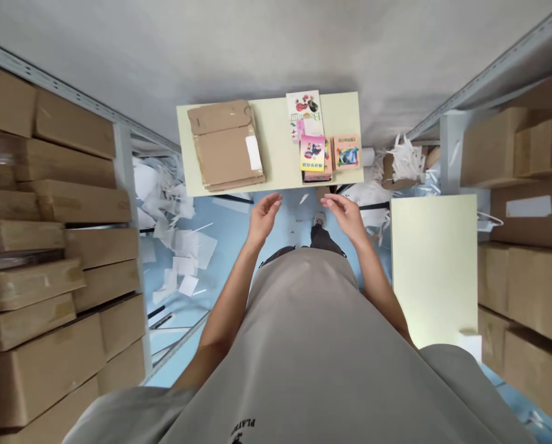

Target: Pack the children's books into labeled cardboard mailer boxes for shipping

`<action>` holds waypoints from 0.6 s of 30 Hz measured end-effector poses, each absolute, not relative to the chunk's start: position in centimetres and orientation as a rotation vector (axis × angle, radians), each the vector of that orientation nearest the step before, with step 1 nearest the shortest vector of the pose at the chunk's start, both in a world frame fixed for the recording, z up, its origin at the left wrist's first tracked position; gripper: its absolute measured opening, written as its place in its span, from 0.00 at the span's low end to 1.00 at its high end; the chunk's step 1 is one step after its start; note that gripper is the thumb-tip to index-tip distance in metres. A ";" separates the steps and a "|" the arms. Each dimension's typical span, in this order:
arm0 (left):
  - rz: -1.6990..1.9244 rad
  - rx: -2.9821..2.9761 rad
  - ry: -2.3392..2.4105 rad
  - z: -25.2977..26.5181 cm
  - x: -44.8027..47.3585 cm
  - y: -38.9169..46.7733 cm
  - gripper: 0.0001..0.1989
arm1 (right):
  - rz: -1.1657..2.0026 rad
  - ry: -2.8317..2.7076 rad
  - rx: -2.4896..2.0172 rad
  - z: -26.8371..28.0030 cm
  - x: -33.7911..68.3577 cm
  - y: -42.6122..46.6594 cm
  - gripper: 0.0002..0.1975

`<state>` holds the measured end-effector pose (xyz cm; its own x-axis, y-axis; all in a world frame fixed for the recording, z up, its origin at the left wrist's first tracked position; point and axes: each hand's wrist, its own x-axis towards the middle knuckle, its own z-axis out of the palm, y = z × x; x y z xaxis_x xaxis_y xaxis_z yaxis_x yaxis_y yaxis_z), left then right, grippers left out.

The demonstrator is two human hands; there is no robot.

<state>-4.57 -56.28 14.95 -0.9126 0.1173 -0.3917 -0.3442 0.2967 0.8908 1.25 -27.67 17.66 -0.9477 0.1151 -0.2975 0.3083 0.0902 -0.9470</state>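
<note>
My left hand hovers in front of the near edge of a pale yellow table, fingers extended and holding nothing. Opposite it, my right hand is also raised with stretched fingers and no object in it. Flattened cardboard boxes lie stacked on the table's left part, beyond my left hand. On the right part, nearest my right hand, sits a pile of small booklets topped by a pink and yellow one. Beside it lies another booklet with a blue picture. Behind them is a white booklet with fruit pictures.
Shelves of cardboard boxes rise at my left, and more boxes fill the right side. A second pale table stands at my right. Paper scraps litter the blue floor, and shredded paper is heaped at the right.
</note>
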 end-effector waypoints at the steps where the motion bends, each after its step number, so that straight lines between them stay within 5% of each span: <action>1: 1.659 -0.234 2.196 14.8 -5.7 -56.0 0.26 | -1.979 2.176 0.389 17.4 -0.6 -27.6 0.40; 8: 1.541 -0.603 2.386 12.6 -12.8 -58.9 0.23 | -1.922 2.032 0.190 12.9 -11.6 -29.8 0.39; 14: 1.089 -0.997 2.537 8.8 -20.6 -68.3 0.33 | -1.657 1.998 0.267 6.3 -18.7 -37.5 0.31; 18: 0.914 -1.001 2.546 5.7 -25.6 -74.4 0.39 | -1.488 2.024 0.449 2.7 -23.4 -43.6 0.34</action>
